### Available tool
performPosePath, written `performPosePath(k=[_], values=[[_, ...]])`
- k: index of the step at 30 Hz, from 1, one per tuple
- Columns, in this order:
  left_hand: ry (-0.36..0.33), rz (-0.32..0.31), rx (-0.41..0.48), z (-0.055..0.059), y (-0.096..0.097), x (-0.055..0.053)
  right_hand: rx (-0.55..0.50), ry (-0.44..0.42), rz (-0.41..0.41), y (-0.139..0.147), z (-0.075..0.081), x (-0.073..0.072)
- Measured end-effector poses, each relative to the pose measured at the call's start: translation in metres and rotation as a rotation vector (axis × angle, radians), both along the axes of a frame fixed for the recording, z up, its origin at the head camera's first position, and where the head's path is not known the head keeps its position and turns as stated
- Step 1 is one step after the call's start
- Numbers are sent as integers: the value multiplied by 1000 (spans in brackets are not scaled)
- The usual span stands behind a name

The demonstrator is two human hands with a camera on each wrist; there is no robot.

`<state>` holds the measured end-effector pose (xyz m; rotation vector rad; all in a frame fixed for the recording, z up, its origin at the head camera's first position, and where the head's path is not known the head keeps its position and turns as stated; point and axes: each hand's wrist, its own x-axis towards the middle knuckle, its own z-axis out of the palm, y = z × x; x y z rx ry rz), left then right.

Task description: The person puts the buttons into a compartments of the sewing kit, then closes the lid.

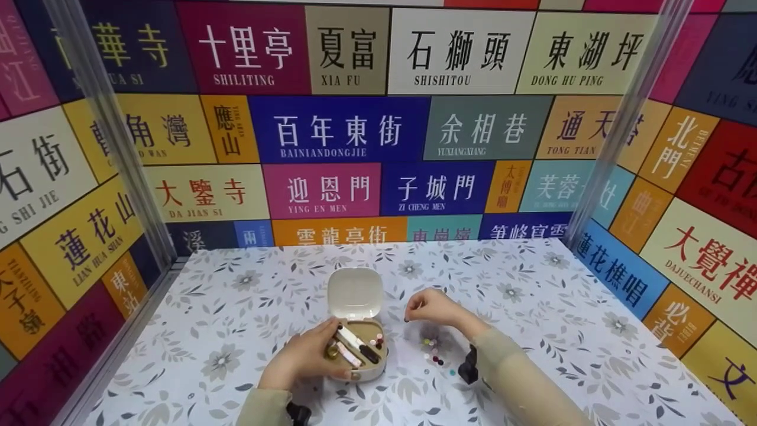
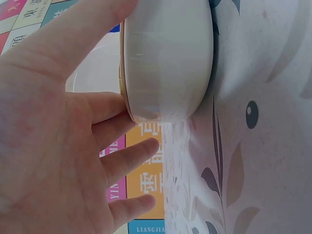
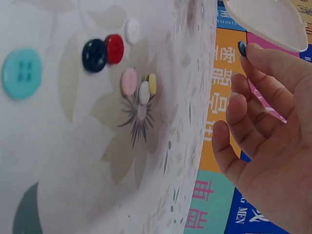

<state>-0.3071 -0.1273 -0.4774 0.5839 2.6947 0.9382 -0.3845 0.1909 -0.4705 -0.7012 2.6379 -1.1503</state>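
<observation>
A small cream box (image 1: 374,373) stands on the table with its lid (image 1: 355,291) raised. My left hand (image 1: 304,355) holds the box from its left side, thumb at the near edge and fingers toward the back; in the left wrist view, two fingertips stand off the box wall (image 2: 168,58). My right hand (image 1: 436,309) is above the table, right of the box, and pinches a dark blue button (image 3: 242,48) between thumb and forefinger. Inside the box lie a white stick with a black end (image 1: 361,345), a gold-coloured piece (image 1: 333,352) and several small buttons (image 1: 377,340).
Several loose buttons lie on the floral tablecloth (image 1: 254,307) near my right forearm, among them a turquoise button (image 3: 22,73), a red button (image 3: 115,48) and a pink button (image 3: 129,82). Panels with printed signs (image 1: 337,130) wall the table's back and sides.
</observation>
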Motion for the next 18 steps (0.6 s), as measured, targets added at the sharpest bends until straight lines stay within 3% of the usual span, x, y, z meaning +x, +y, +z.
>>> performPosePath(k=[18], values=[[15,7,-7,2,1,2,-16,31,81,-35,7,4]])
